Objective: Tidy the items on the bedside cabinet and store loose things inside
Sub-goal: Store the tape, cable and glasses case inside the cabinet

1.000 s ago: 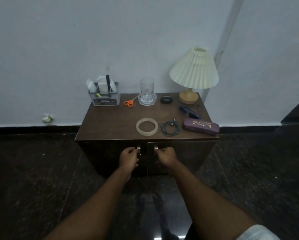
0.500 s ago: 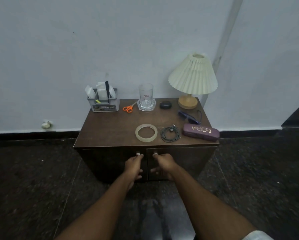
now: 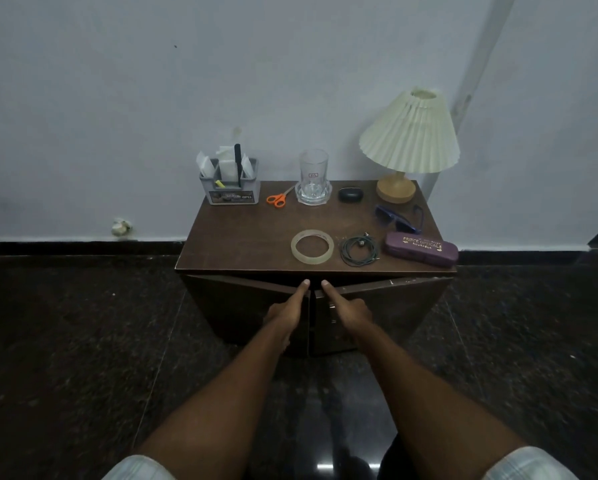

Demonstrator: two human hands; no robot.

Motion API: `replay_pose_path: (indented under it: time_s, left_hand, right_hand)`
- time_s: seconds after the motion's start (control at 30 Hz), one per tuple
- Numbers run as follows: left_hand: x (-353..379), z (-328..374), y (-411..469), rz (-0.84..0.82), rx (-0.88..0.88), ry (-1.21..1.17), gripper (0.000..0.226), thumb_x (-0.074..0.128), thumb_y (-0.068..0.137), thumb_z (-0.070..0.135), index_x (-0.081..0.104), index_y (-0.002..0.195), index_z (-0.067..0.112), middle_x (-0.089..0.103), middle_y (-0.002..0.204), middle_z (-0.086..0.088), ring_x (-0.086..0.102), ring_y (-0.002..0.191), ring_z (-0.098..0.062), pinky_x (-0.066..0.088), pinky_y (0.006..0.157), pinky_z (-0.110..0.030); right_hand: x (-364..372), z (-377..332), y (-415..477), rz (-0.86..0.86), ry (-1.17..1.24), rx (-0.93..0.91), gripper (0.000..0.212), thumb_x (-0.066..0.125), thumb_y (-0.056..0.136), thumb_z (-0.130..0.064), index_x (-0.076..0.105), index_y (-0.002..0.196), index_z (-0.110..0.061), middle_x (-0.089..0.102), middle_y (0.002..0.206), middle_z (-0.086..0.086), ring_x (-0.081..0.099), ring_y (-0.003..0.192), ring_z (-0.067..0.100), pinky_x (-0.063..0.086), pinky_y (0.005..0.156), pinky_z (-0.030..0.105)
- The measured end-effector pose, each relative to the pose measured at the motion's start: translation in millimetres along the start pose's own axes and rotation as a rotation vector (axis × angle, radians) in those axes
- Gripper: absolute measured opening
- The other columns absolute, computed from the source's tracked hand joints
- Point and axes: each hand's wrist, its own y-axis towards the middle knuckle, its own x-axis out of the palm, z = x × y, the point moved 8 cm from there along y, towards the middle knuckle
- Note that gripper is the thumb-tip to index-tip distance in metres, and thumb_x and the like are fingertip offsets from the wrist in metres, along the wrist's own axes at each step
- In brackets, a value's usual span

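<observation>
**Bedside cabinet (image 3: 242,247), early stage.** We see the left door (image 3: 242,306) and right door (image 3: 394,306) standing ajar. The left hand (image 3: 287,315) and right hand (image 3: 349,311) each grip their door's inner edge, with one digit held straight upward. We judge that nothing is stored yet. The tape roll (image 3: 312,245), coiled cable (image 3: 359,250), glasses case (image 3: 421,249) and sunglasses (image 3: 398,219) lie in front of the lamp (image 3: 409,133). The earbud case (image 3: 350,194), glass (image 3: 313,178), scissors (image 3: 278,199) and organiser (image 3: 230,188) stand left of the lamp.

"PRINCE OPTICALS" on purple glasses case (image 3: 421,250), "OPEL" on grey organiser (image 3: 229,188)
</observation>
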Motion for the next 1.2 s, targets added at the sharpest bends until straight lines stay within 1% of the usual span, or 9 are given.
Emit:
replay_pose_path:
  time_s: [0.07,0.17,0.23,0.43,0.63,0.77,0.87,1.03,1.2]
  left_hand:
    - [0.5,-2.4,-1.4,0.017,-0.001,0.007,0.117,0.059,0.063,0.088,0.035,0.153,0.016,0.041,0.155,-0.015,0.045,0.136,-0.04,0.041,0.109,-0.054]
    - [0.4,-7.1,-4.5,0.023,-0.028,0.016,0.104,0.062,0.07,0.079,0.042,0.149,0.014,0.049,0.148,-0.015,0.054,0.125,-0.038,0.048,0.097,-0.044]
    - [-1.2,-10.4,-7.1,-0.002,-0.057,0.013,0.09,0.063,0.075,0.072,0.051,0.141,0.012,0.057,0.138,-0.015,0.061,0.106,-0.035,0.048,0.078,-0.036]
    - [-17.0,-23.0,-22.0,-0.026,-0.043,0.095,0.07,0.068,0.082,0.056,0.054,0.133,0.009,0.063,0.124,-0.015,0.064,0.104,-0.036,0.052,0.081,-0.041]
    - [-44.6,-47.1,-39.7,-0.096,0.003,0.292,0.04,0.062,0.093,0.035,0.057,0.122,0.009,0.062,0.126,-0.014,0.061,0.09,-0.032,0.05,0.077,-0.037]
    - [-65.6,-70.4,-45.0,-0.144,-0.033,0.38,0.017,0.057,0.097,0.025,0.058,0.101,0.009,0.058,0.097,-0.012,0.053,0.068,-0.022,0.047,0.064,-0.031]
    - [-82.2,-84.3,-48.9,-0.158,-0.071,0.42,0.025,0.049,0.101,0.019,0.052,0.078,0.011,0.052,0.077,-0.006,0.049,0.064,-0.016,0.045,0.062,-0.025]
    - [-117.7,-94.9,-57.1,-0.108,0.027,0.407,0.023,0.052,0.096,-0.002,0.06,0.074,0.0,0.058,0.08,-0.018,0.055,0.065,-0.026,0.047,0.061,-0.034]
    - [-153.2,-98.5,-60.9,0.018,0.102,0.451,0.016,0.063,0.088,-0.005,0.054,0.1,-0.001,0.06,0.09,-0.019,0.062,0.076,-0.034,0.052,0.065,-0.04]
  right_hand:
    - [-3.6,3.6,-4.8,0.051,-0.039,0.005,0.134,0.058,0.046,-0.095,0.044,0.144,-0.005,0.049,0.147,0.018,0.052,0.129,0.038,0.051,0.099,0.047]
    - [-7.6,10.1,-10.8,0.112,-0.097,0.017,0.137,0.054,0.036,-0.099,0.05,0.14,-0.009,0.053,0.144,0.016,0.054,0.128,0.036,0.047,0.103,0.046]
    - [-9.5,12.7,-13.3,0.129,-0.133,0.035,0.126,0.055,0.038,-0.093,0.056,0.134,-0.011,0.058,0.138,0.014,0.058,0.123,0.035,0.049,0.1,0.043]
    - [-13.8,19.6,-27.4,0.017,-0.106,0.066,0.09,0.072,0.054,-0.065,0.065,0.123,-0.008,0.068,0.122,0.014,0.068,0.105,0.032,0.058,0.091,0.044]
    - [-23.4,32.6,-62.9,-0.137,-0.079,0.131,0.034,0.074,0.086,-0.027,0.065,0.109,-0.004,0.068,0.093,0.013,0.062,0.071,0.023,0.048,0.054,0.028]
    - [-35.2,50.0,-76.7,-0.222,-0.216,0.186,0.024,0.061,0.096,-0.025,0.064,0.112,-0.008,0.062,0.1,0.014,0.06,0.085,0.026,0.049,0.068,0.033]
    - [-47.6,64.2,-79.6,-0.246,-0.308,0.213,0.017,0.056,0.098,-0.021,0.062,0.107,-0.008,0.06,0.106,0.015,0.058,0.093,0.027,0.05,0.074,0.036]
    - [-72.0,75.0,-85.8,-0.263,-0.529,0.133,0.025,0.052,0.097,-0.004,0.057,0.073,-0.005,0.057,0.09,0.017,0.051,0.068,0.021,0.043,0.065,0.028]
    - [-89.5,83.5,-90.1,-0.21,-0.576,0.081,0.011,0.058,0.097,-0.006,0.063,0.089,-0.001,0.06,0.123,0.024,0.057,0.102,0.028,0.048,0.096,0.037]
